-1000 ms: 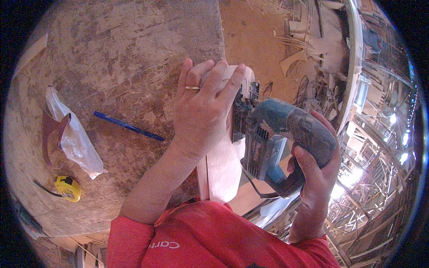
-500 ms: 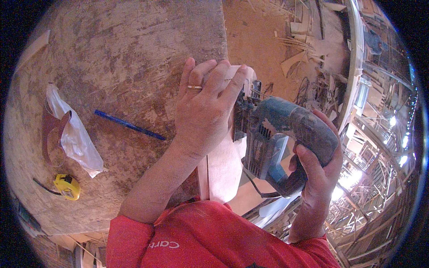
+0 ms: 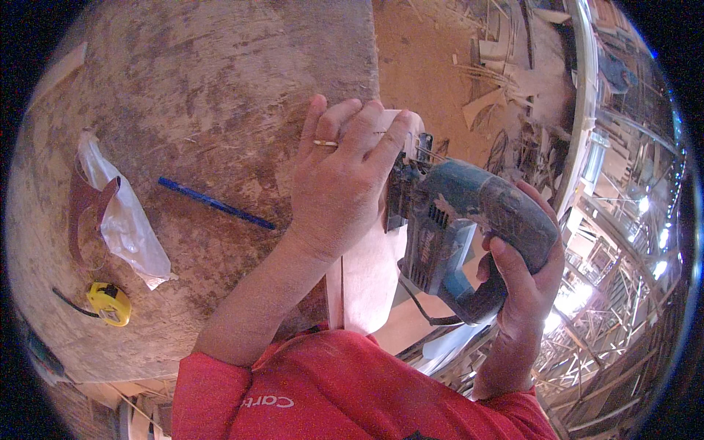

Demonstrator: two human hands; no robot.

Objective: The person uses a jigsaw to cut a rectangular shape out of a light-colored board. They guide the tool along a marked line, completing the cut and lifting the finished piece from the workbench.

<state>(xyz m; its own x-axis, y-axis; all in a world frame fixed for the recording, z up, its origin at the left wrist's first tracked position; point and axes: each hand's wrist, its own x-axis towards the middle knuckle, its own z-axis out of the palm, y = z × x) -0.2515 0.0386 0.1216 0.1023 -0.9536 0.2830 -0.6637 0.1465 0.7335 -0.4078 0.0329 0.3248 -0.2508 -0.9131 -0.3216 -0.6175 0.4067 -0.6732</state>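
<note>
The room spreads wide on the right, its far side a dim jumble of wooden lengths and frames broken by bright patches of light. Brown, dusty floor [image 3: 418, 62] shows past the table's far right edge, littered with wood scraps [image 3: 485, 108] and thin offcuts.

The table [image 3: 220, 81] fills the left half, its worn wooden top scratched, stained dark in patches and pale in others. The person's red shirt [image 3: 330, 389] covers the lower middle.

A pale board [image 3: 367, 282] lies at the table's right edge and juts out beyond it. A teal and dark-grey jigsaw [image 3: 456, 183] sits at the board's right side, tilted, its black cord [image 3: 424, 309] looping below.

The right hand [image 3: 534, 271] has its grip closed around the jigsaw's handle. The left hand [image 3: 339, 183] rests on the board just beside the saw, palm down, its grip unclosed and fingers spread.

On the left of the table lie a crumpled whitish plastic bag [image 3: 126, 224], a curled reddish-brown strip [image 3: 108, 196] touching it, a slim blue pen [image 3: 216, 203] and a yellow tape measure [image 3: 110, 303]. A ring [image 3: 325, 143] circles one left finger.
</note>
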